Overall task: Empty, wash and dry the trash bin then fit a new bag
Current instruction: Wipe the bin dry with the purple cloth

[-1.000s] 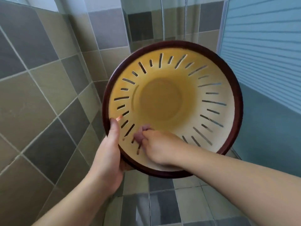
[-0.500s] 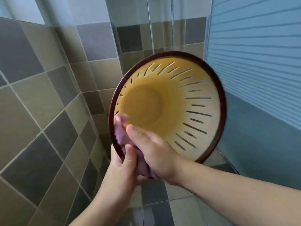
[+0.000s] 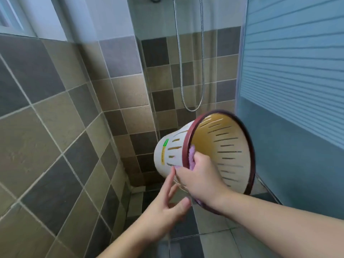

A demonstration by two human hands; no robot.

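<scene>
Bin now tipped sideways in air, rim twd you. Your R hand pinches purple cloth over rim; L hand let go, fingers straight, just touching wall. Drying ongoing; bag not yet fitted.

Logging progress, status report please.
Right hand grips purple cloth over the rim. Left hand open, fingertips touching white slotted plastic trash bin. Bin held tilted, unbagged. Nothing blocking.
</scene>
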